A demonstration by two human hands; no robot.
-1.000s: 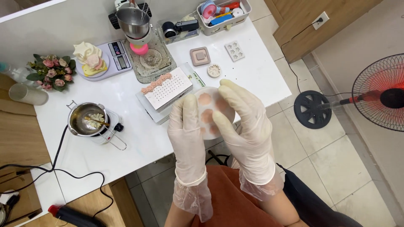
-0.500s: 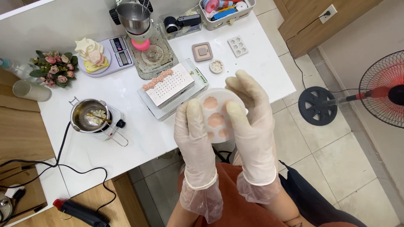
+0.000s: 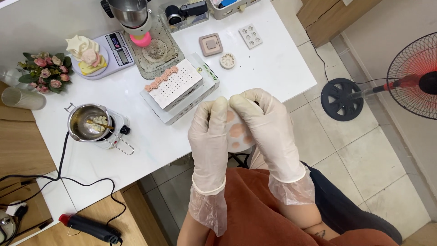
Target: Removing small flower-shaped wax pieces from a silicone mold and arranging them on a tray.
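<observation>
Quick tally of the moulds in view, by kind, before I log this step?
Round white mould with pink fillings, held in the left hand and right hand: 1
Pink square mould: 1
White rectangular mould: 1
Small round flower mould: 1
Total: 4

Both gloved hands, the left hand (image 3: 210, 136) and the right hand (image 3: 264, 127), clasp a round white silicone mould (image 3: 237, 132) between them, off the near edge of the white table (image 3: 273, 68). Behind the hands lies a white perforated box (image 3: 175, 86); left of it stands a steel melting pot (image 3: 87, 123), and behind that pot a digital scale (image 3: 98, 54). A standing fan (image 3: 409, 77) is on the floor to the right.
</observation>
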